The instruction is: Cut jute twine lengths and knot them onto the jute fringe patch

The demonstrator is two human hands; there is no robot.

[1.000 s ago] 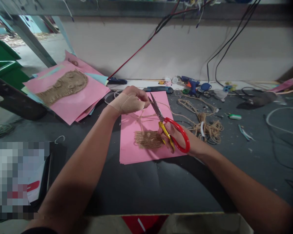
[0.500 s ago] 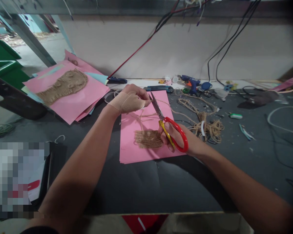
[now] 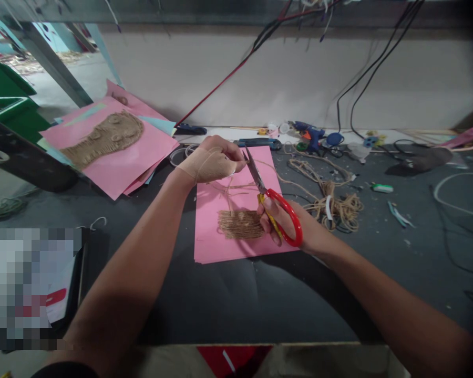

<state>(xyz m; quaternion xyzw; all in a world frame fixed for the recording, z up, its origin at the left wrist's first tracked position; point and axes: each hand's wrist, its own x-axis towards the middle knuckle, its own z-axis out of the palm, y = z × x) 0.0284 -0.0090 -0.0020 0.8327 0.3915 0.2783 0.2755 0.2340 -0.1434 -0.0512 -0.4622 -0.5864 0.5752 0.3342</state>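
Observation:
My left hand (image 3: 211,160), with a tan covering around its palm, is raised over the top of a pink paper sheet (image 3: 207,247). Its thumb and forefinger pinch the end of a thin twine, right at the tips of the scissors (image 3: 256,174). Those scissors, with one red and one yellow handle, are gripped in my right hand (image 3: 279,214), blades pointing up and away. Below the hands, a brown patch of twine rows (image 3: 240,224) lies on the pink sheet. Loose strands cross the paper above the patch.
At right lies a tangled twine bundle (image 3: 343,207) with a white band. Pink sheets bearing a twine-covered shape (image 3: 112,131) sit at left. A blue glue gun (image 3: 313,134) and a blue cutter (image 3: 259,143) lie at the back. A blurred flat object (image 3: 31,283) occupies the front left.
The view has shifted very slightly. Both hands keep nearly the same place, and the scissors' handles look a little closer together.

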